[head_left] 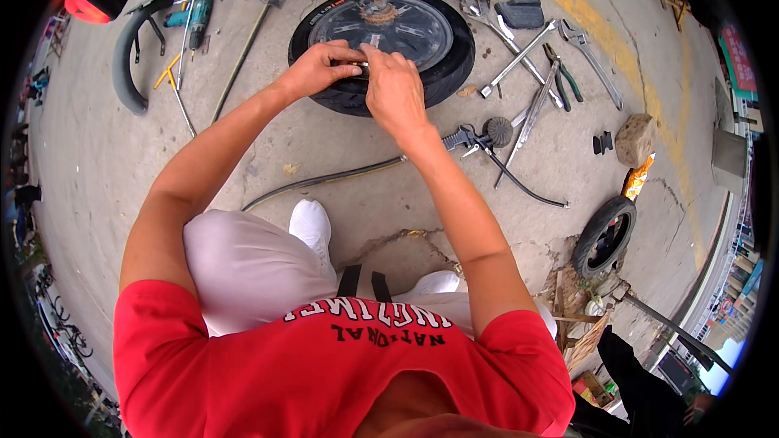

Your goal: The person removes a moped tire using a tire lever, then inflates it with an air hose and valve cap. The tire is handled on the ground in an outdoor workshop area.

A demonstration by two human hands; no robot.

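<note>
A motor scooter wheel (459,45) with a black tyre and a dark disc-shaped hub lies in front of me. My left hand (320,69) is over its near left rim, thumb and fingers pinched together. Close beside it, my right hand (395,91) rests across the near side of the tyre with its fingers curled. Their fingertips meet around something small by the rim, which they mostly hide. Just right of my right forearm lies a tyre inflator with a round gauge (497,131), and its hose (324,180) runs under that forearm to the left.
Right of the wheel lie a cross-shaped wrench (519,58), an adjustable wrench (596,65) and green-handled pliers (570,81). A stone block (635,140) and a small tyre (604,237) are farther right. At left are a cordless drill (200,23) and a curved grey fender (128,65).
</note>
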